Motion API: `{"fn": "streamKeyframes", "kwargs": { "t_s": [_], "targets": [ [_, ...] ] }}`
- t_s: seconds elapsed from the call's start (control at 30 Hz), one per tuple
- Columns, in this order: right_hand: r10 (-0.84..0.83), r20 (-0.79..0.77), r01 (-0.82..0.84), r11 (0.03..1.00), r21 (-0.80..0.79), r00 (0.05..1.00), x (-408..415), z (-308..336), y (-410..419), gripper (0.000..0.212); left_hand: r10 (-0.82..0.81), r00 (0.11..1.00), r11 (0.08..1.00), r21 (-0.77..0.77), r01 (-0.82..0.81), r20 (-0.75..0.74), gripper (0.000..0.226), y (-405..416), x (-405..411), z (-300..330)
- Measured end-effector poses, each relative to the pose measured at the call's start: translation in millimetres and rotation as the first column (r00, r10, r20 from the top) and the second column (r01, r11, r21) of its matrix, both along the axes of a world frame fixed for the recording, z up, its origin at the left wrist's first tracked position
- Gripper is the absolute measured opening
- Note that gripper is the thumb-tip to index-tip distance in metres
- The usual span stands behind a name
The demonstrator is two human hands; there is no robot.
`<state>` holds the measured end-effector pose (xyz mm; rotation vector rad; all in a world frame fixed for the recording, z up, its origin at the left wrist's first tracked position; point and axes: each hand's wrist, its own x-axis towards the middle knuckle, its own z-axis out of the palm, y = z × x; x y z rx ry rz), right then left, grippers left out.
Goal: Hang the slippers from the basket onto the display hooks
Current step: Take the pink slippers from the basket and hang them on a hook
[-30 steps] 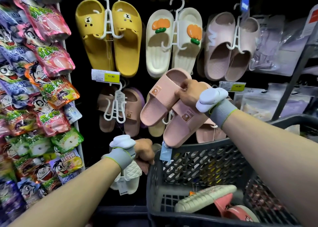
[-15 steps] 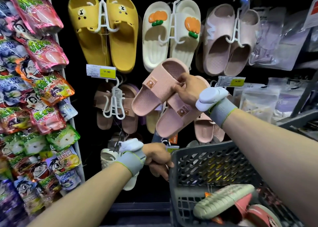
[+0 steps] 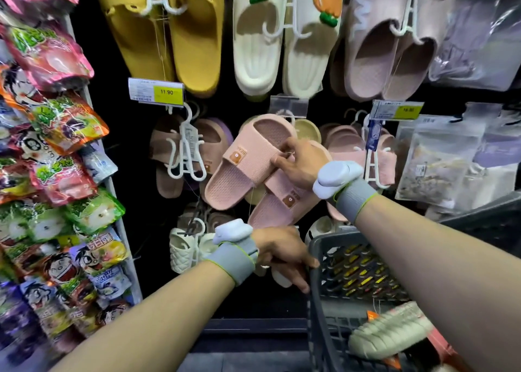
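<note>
My right hand (image 3: 298, 164) grips a pair of pink slippers (image 3: 242, 166) with small bear patches, held up against the middle row of the display just under an unreadable price tag (image 3: 287, 105). The pair's hanger is hidden behind my fingers. My left hand (image 3: 282, 252) grips the left rim of the dark plastic basket (image 3: 318, 287) at the lower right. Inside the basket lies a pale green ribbed slipper (image 3: 389, 333) with something red under it.
Yellow (image 3: 180, 33), cream (image 3: 282, 44) and mauve (image 3: 392, 50) slipper pairs hang in the top row. Brown slippers (image 3: 183, 157) hang left of my pair, pink ones (image 3: 358, 152) to the right. White quilted slippers (image 3: 183, 247) hang low. Snack bags (image 3: 50, 157) line the left edge.
My right hand carried the pink pair closer to the middle row of hooks. The view moved nearer the display. My left hand kept hold of the basket rim.
</note>
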<state>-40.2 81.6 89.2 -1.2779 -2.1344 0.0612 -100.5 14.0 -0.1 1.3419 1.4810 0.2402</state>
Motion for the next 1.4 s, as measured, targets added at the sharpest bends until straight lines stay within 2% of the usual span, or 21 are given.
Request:
{"fn": "streamKeyframes", "kwargs": {
  "t_s": [0.1,0.2,0.3,0.43,0.67,0.8,0.93,1.1,1.4],
  "targets": [
    [0.004,0.019,-0.004,0.999,-0.035,1.000,-3,-10,7,0.029,-0.033,0.998,0.998,-0.051,0.035,0.047,0.044,3,-2,-3],
    [0.026,0.025,-0.024,0.998,-0.066,0.999,-7,-22,7,0.030,-0.051,0.995,0.998,0.034,0.048,0.083,0.025,0,-10,-2],
    [0.068,0.043,-0.063,0.992,-0.108,0.997,-13,-36,8,0.029,-0.045,0.995,0.996,0.083,0.037,0.087,0.025,-4,-29,0],
    [0.129,0.039,-0.119,0.975,-0.189,0.991,-24,-56,10,0.030,0.002,0.992,0.991,0.132,-0.019,0.124,0.021,-4,-61,-5],
    [0.146,0.038,-0.133,0.965,-0.225,0.989,-41,-88,18,0.026,0.101,0.979,0.975,0.180,-0.133,0.176,0.014,7,-114,-2],
    [0.139,0.039,-0.126,0.962,-0.244,0.989,-46,-97,22,0.025,0.188,0.962,0.930,0.278,-0.239,0.199,0.013,14,-136,10],
    [0.133,0.008,-0.126,0.956,-0.266,0.991,-49,-103,25,0.026,0.326,0.909,0.833,0.376,-0.406,0.258,0.015,24,-149,17],
    [0.140,-0.001,-0.134,0.944,-0.303,0.990,-51,-112,27,0.027,0.474,0.788,0.657,0.438,-0.613,0.393,0.018,35,-165,22],
    [0.135,-0.030,-0.137,0.923,-0.359,0.990,-49,-125,31,0.026,0.701,0.618,0.275,0.665,-0.694,0.355,0.015,57,-204,22]
  ]
}}
